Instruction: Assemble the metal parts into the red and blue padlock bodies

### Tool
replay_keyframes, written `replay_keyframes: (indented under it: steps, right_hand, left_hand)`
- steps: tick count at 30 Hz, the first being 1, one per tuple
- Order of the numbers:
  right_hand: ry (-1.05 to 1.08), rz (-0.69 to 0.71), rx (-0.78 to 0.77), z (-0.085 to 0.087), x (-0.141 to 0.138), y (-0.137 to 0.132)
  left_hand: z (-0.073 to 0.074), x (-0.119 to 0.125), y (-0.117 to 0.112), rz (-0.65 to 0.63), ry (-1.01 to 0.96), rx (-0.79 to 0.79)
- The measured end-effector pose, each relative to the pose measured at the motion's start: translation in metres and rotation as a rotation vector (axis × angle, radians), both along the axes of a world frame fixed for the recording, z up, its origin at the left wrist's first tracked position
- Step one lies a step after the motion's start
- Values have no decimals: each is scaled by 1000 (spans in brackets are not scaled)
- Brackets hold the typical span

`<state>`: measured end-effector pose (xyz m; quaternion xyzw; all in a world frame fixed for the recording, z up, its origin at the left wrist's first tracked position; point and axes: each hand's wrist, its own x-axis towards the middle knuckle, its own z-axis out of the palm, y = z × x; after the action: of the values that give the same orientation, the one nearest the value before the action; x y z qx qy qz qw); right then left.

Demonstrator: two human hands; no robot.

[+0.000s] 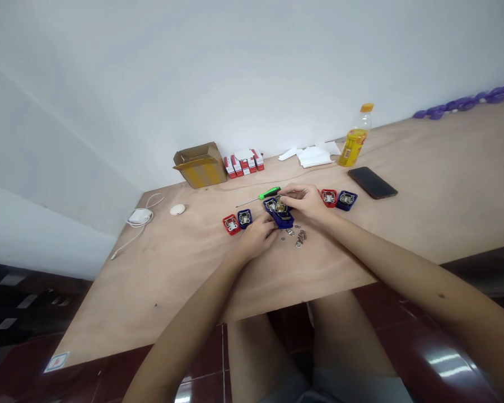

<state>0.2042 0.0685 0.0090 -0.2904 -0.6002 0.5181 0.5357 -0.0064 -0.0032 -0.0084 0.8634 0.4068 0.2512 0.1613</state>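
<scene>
Room: a white wall point(193, 73) rises behind the table; glossy dark red floor tiles point(445, 358) are seen below it; the person's bare legs point(260, 358) are seen under the table edge

Surface: a plywood table top point(109, 302) is spread across the view; a purple beaded strand point(466, 101) is laid along its far right edge

Far edge: a cardboard box point(200, 165), small red-and-white cartons point(243, 164), white paper point(313, 155) and a yellow-labelled plastic bottle point(356, 134) are lined up near the wall

Sides: a black phone point(372, 182) is placed at the right; a white charger with its cable point(140, 216) and a white round object point(177, 209) are placed at the left

Work area: a blue plastic holder point(282, 218) is held between both hands, just above the table's middle; a brass-coloured part point(280, 206) is seen on it

Nearby: a green-handled screwdriver point(269, 193) is laid just behind the holder; two red latch pieces point(231, 224) and two blue latch pieces point(244, 218) are set on either side; small metal parts point(299, 238) are scattered just in front

Right hand point(302, 201): fingers are curled closely around the brass-coloured part, which is pinched

Left hand point(256, 238): fingers are bent against the blue plastic holder; whether it is gripped cannot be told
</scene>
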Motion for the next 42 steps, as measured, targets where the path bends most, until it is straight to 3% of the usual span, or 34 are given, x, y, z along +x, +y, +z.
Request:
replay_keyframes:
  steps: [6,11,21,31,37,42]
  right_hand:
    - [-7,1,-32,1,0,0]
    - [32,-38,-72,-1,0,2]
    - [0,-24,-76,-5,-1,2]
    - [-62,109,-104,-8,0,0]
    - [-81,191,-131,-7,-2,-4]
    - [-91,235,-118,-4,-5,-8]
  left_hand:
    - [-2,1,1,14,-36,-6]
    - [5,2,0,154,-105,-55]
    - [0,1,3,254,-426,110]
    - [-1,9,4,278,-906,-179]
    - [4,8,7,351,-997,-240]
    - [9,8,5,309,-997,-339]
